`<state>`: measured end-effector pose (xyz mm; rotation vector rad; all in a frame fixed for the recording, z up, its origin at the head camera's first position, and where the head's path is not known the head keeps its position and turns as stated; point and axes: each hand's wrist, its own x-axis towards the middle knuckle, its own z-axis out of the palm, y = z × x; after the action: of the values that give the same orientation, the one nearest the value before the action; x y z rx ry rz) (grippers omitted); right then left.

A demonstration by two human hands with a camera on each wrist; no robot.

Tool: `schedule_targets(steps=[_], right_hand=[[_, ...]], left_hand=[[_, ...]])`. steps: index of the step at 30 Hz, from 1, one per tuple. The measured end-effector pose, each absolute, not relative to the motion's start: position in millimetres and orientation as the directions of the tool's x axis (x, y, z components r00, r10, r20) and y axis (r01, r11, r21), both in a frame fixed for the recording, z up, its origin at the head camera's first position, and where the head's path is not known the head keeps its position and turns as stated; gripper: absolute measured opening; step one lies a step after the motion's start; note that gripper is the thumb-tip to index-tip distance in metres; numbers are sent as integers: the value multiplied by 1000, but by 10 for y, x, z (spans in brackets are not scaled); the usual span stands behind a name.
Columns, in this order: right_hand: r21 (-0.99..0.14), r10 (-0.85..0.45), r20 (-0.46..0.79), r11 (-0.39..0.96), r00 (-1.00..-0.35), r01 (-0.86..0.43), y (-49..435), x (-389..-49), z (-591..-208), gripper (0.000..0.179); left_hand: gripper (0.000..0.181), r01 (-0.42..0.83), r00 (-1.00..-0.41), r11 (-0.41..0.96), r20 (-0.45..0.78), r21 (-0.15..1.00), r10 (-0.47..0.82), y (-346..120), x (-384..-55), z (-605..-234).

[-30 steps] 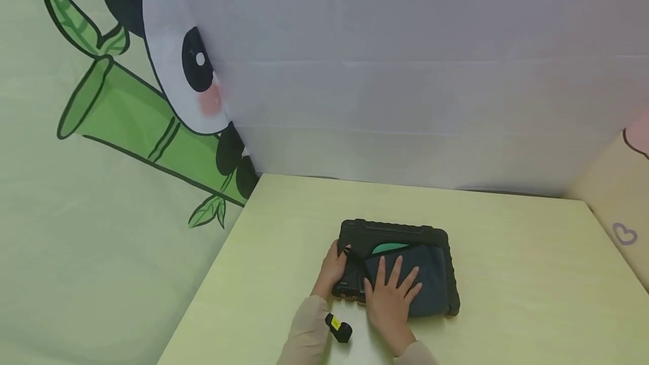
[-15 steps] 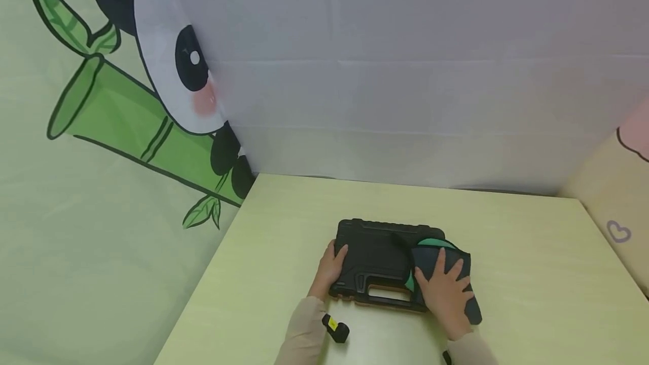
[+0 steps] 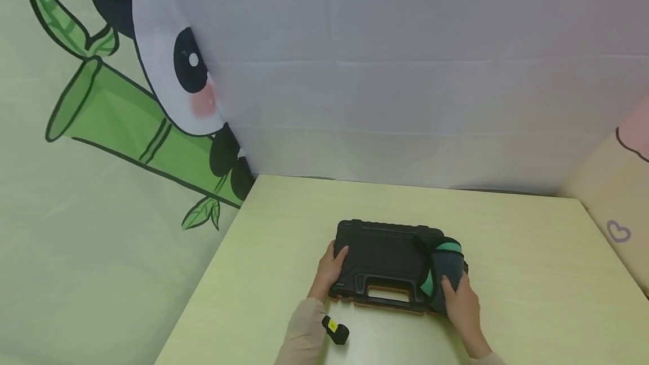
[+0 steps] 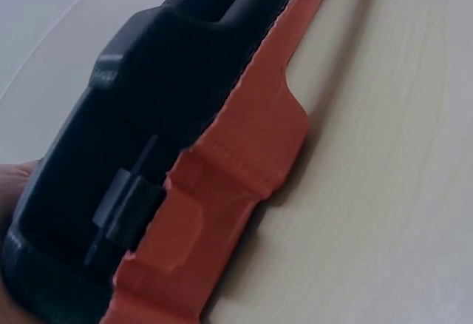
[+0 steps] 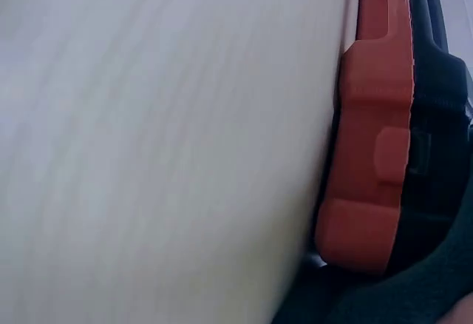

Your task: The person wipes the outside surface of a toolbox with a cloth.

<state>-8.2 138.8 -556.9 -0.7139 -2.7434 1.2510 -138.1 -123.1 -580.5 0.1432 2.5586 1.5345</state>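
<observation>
A black hard plastic tool case (image 3: 380, 249) with an orange lower half (image 4: 222, 161) lies flat on the table, its cut-out handle towards me. At its left side my left hand (image 3: 328, 269) grips the edge, thumb on top. A dark blue cloth (image 3: 448, 263) with a bright green underside is folded over the case's right end. My right hand (image 3: 463, 306) holds this cloth at the right edge, thumb on top. In the right wrist view, dark fabric (image 5: 399, 294) wraps the near corner of the case; the fingertips are hidden there.
A small black device with a yellow label (image 3: 336, 330) sits by the left sleeve (image 3: 302, 328). Pale table surface (image 3: 537, 275) extends around the case. A grey backdrop (image 3: 405, 83) rises behind, and a panda-and-bamboo print (image 3: 127, 111) hangs at left.
My right hand has slid the cloth rightward across the case, from flat spread fingers to a grip at the right edge, exposing the lid. The left hand stays at the left edge.
</observation>
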Motion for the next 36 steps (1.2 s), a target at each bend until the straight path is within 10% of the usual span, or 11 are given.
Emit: schedule_targets(steps=[26,36], right_hand=[[-757,145,-301,565,-943,328,1938,-1015,-5428,77],[-789,155,-265,532,-952,307,1847,-797,-5422,69]], left_hand=[[60,29,-983,490,-65,871,173,-1259,-1384,-5781],[58,15,-991,467,-49,884,125,-1283,-1353,-5775]])
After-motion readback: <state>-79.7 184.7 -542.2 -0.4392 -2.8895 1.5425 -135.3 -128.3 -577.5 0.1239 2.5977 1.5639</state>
